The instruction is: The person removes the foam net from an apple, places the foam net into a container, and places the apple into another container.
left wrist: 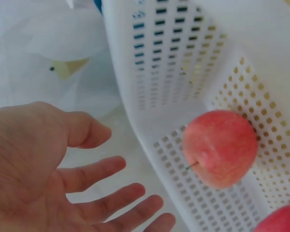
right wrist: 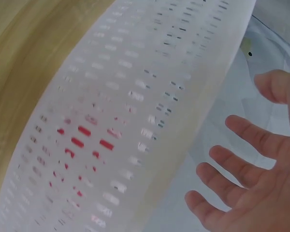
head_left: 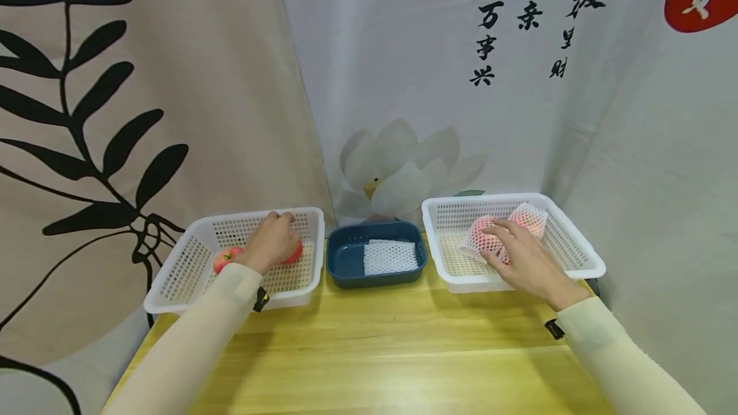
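Observation:
My left hand point(head_left: 268, 243) hovers over the left white basket point(head_left: 173, 284), fingers apart and loosely bent, holding nothing. Two red apples lie in that basket, one left of the hand point(head_left: 226, 259) and one partly hidden behind it point(head_left: 296, 251). The left wrist view shows an apple point(left wrist: 220, 147) apart from the fingertips. Over the right white basket point(head_left: 576, 260), my right hand point(head_left: 533, 264) spreads its fingers beside red apples in white foam nets point(head_left: 484, 235); contact there is unclear. Through the basket's slots, the right wrist view shows patches of red.
Between the baskets stands a dark blue tray point(head_left: 346, 261) with a flat white foam net point(head_left: 391, 257) in it. All three containers sit at the back of the wooden table point(head_left: 392, 357). Printed curtains point(head_left: 392, 50) hang right behind them.

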Demonstrator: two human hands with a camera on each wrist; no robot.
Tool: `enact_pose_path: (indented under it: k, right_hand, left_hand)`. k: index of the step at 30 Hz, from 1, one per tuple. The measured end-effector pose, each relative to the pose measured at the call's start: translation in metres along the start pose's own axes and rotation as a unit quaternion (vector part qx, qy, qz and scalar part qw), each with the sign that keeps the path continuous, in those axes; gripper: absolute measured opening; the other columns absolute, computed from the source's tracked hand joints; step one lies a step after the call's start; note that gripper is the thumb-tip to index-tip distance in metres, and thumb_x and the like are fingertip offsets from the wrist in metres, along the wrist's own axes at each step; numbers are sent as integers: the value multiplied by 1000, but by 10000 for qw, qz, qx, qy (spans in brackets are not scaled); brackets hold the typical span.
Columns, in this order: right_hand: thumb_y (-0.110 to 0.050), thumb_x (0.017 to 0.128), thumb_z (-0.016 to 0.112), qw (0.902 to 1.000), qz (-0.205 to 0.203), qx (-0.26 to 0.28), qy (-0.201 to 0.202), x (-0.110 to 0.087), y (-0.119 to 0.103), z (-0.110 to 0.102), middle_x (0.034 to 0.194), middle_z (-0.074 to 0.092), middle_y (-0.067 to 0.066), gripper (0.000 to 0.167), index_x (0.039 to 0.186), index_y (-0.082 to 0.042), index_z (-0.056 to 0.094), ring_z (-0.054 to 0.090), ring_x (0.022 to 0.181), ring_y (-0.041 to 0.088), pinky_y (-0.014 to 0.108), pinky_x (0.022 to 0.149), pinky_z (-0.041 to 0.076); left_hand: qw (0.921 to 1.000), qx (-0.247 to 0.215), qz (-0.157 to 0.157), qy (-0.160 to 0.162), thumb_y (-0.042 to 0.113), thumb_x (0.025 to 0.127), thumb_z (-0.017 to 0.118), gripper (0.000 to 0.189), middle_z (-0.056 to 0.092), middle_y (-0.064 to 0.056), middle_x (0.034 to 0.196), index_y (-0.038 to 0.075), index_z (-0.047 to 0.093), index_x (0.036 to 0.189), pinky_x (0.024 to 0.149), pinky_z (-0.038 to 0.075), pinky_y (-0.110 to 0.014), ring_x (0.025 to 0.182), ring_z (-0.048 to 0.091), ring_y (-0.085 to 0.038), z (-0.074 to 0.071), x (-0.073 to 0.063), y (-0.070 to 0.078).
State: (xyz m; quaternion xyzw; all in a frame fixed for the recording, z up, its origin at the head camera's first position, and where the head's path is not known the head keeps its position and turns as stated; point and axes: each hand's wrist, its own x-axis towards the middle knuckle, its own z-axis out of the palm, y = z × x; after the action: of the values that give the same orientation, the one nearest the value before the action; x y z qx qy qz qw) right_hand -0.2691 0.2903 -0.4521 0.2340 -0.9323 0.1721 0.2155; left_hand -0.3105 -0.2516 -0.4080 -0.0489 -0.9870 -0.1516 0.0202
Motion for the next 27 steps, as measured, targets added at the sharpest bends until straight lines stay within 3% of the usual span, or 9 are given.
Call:
enact_pose_path:
  k: [5,9,15,19,22,27]
  right_hand:
    - [-25,106,84,10000,4,18,-80,2,5,-3,157,68,29,48,148,-3,73,64,146,55,78,118,54]
    - [-24,108,83,9998,-28,-12,-188,6,7,-8,156,68,31,49,149,-1,72,65,144,55,77,117,55]
    - [-29,110,80,9981,105,-53,-598,16,13,-13,161,64,33,53,154,0,69,61,148,58,79,122,50]
    - [-29,111,78,9967,179,-81,-787,21,14,-14,163,62,34,54,155,-1,68,59,150,60,80,123,49]
    - [-32,112,77,9957,156,-131,-906,26,14,-15,164,61,34,55,157,-1,67,59,150,61,81,123,49]
    - [-35,114,74,9934,172,-135,-1130,32,13,-16,165,59,37,57,159,0,64,58,150,63,82,124,47]
  left_hand:
    - [9985,6,207,500,19,112,59,52,58,-38,163,-2,64,158,106,64,-69,137,68,-55,3,-15,10]
    - [9953,-145,433,857,18,109,65,46,65,-32,156,0,70,152,97,66,-63,120,72,-44,7,-27,24]
    - [9881,-244,807,1285,20,110,73,37,72,-25,148,4,76,144,100,67,-59,115,75,-41,20,-43,47]
    - [9850,-265,965,1403,21,110,76,34,74,-21,144,6,79,140,76,65,-46,87,72,-31,30,-52,60]
    - [9847,-331,981,1399,22,109,79,33,74,-18,145,8,80,139,67,60,-37,81,66,-24,35,-59,70]
    - [9841,-403,1028,1393,25,109,81,33,74,-16,145,11,81,139,90,71,-45,110,75,-31,44,-70,88]
